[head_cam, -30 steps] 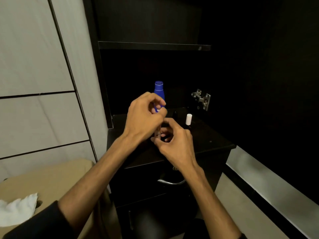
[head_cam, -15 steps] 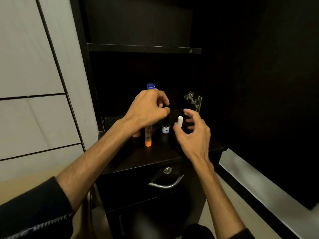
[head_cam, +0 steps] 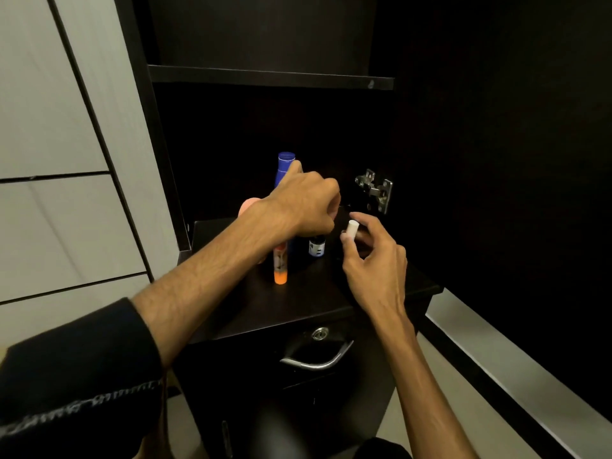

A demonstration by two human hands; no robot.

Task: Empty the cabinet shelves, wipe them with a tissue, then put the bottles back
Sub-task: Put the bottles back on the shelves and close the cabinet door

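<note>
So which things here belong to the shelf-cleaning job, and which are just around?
Job: blue bottle, orange-capped tube, small dark bottle, white-capped bottle, cabinet shelf, left hand, right hand.
Around: door hinge, drawer handle.

A home room, at a dark built-in cabinet.

A matt black wooden cabinet (head_cam: 291, 303) fills the middle of the frame, with a thin black shelf board (head_cam: 270, 77) across the upper centre, a steel door hinge (head_cam: 376, 190) at centre right and a curved chrome drawer handle (head_cam: 318, 361) with a small round lock (head_cam: 320, 333) low in the centre. Pale panelled wall or wardrobe fronts (head_cam: 59, 127) cover the left side. Small toiletry-like containers stand on the cabinet top: a tall blue plastic bottle (head_cam: 285, 164), an orange-capped tube (head_cam: 280, 266), a tiny dark vial (head_cam: 317, 247).
</note>
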